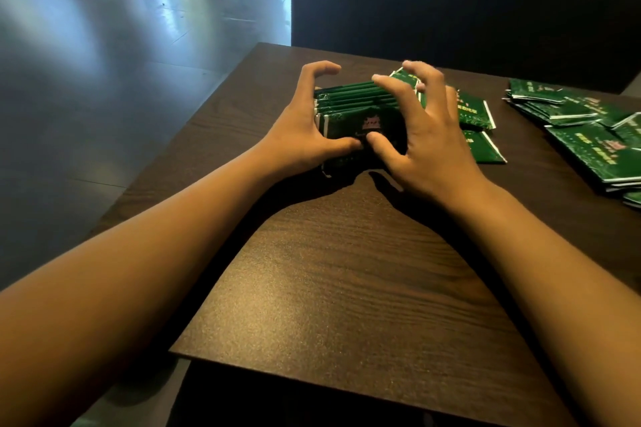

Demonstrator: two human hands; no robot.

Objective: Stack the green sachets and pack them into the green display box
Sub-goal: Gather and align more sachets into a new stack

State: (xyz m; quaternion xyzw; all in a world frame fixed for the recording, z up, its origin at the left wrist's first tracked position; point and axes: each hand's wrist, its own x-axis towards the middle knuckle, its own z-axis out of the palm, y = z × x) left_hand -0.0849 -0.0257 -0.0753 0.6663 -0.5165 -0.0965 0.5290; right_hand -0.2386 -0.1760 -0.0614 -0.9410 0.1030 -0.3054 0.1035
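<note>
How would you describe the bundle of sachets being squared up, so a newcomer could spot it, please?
On the dark wooden table, look between the left hand and right hand. The upright bundle of sachets stands on edge there, unlike the loose sachets lying flat to its right.

One head-worn view, looking forward and down

The wide-angle camera sits above the near edge of the dark wooden table (347, 270), close over both forearms, facing across it toward a dark seat back (468, 0) and glossy floor (104, 45) at left.

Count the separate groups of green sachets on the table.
3: a stack between both hands, loose sachets right of it, a pile at the right edge; more may be hidden.
</note>
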